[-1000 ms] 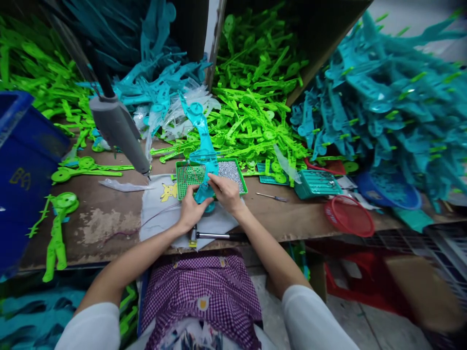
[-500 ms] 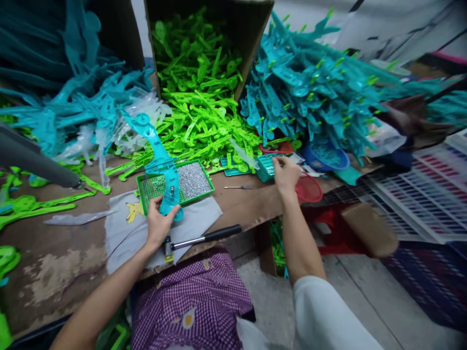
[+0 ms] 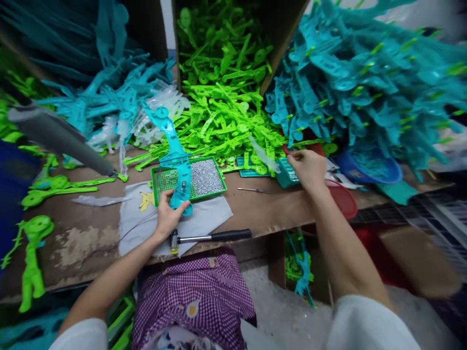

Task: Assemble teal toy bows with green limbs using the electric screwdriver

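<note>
My left hand (image 3: 168,214) grips the lower end of a long teal plastic part (image 3: 174,154), which stands up from the grey cloth (image 3: 204,221) over a green tray (image 3: 160,181) holding small silver screws (image 3: 206,176). My right hand (image 3: 308,167) reaches to the right, its fingers curled over a small teal basket (image 3: 286,176) beside a red bowl (image 3: 345,200). Whether those fingers pinch anything is hidden.
A small hammer (image 3: 211,237) lies at the bench's front edge and a thin screwdriver (image 3: 253,190) right of the tray. Heaps of green parts (image 3: 226,102) and teal parts (image 3: 365,82) fill the back. A grey powered driver (image 3: 62,141) hangs at the left. Loose green parts (image 3: 32,253) lie left.
My right hand left the teal part and moved right to the teal basket. My left hand keeps hold of the teal part. My head turned right, then partly back.
</note>
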A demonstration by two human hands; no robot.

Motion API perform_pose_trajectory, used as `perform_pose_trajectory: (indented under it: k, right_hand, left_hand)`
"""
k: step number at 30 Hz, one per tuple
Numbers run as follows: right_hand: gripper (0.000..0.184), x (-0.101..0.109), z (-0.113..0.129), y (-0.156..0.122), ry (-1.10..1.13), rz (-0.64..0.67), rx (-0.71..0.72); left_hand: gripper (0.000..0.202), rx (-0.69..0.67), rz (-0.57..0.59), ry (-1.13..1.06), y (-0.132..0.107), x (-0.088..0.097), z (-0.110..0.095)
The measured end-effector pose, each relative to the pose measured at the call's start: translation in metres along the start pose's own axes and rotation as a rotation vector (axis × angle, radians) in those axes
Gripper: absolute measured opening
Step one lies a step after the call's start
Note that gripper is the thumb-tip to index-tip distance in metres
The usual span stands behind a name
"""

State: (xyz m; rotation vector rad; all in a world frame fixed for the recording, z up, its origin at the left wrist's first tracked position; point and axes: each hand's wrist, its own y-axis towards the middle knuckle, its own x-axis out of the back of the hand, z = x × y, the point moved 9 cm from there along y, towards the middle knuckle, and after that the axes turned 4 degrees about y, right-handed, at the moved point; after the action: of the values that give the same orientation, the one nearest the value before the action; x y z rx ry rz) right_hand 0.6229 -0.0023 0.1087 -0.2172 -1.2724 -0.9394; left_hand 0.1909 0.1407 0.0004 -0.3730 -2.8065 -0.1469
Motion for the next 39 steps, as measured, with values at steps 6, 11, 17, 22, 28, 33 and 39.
perform_pose_trajectory:
  k: [6, 11, 17, 22, 28, 33, 39]
  right_hand:
    - [0.021, -0.027, 0.224, -0.135, 0.453, 0.060, 0.788]
    - [0.024, -0.074, 0.281, -0.165, 0.424, 0.082, 0.832]
    - [0.025, -0.077, 0.276, -0.155, 0.408, 0.183, 0.890]
    - [0.026, -0.083, 0.282, -0.165, 0.280, 0.260, 0.929]
    - [0.046, -0.061, 0.262, -0.204, 0.259, 0.181, 0.860]
    - [0.030, -0.045, 0.219, -0.264, 0.296, 0.316, 0.842]
    - [0.015, -0.040, 0.198, -0.286, 0.236, 0.353, 0.935]
  left_hand:
    - [0.051, -0.052, -0.022, 0.009, -0.001, 0.003, -0.006]
    - [0.049, -0.040, -0.019, -0.033, -0.001, 0.002, -0.004]
    - [0.048, -0.016, -0.010, -0.048, -0.002, 0.001, -0.002]
    - [0.045, -0.025, -0.003, -0.030, -0.003, 0.002, -0.006]
    - [0.043, -0.050, -0.041, -0.034, -0.004, 0.007, -0.012]
    - [0.045, -0.028, -0.007, -0.075, -0.003, 0.005, -0.008]
    - [0.048, -0.041, 0.077, -0.110, -0.002, 0.009, -0.012]
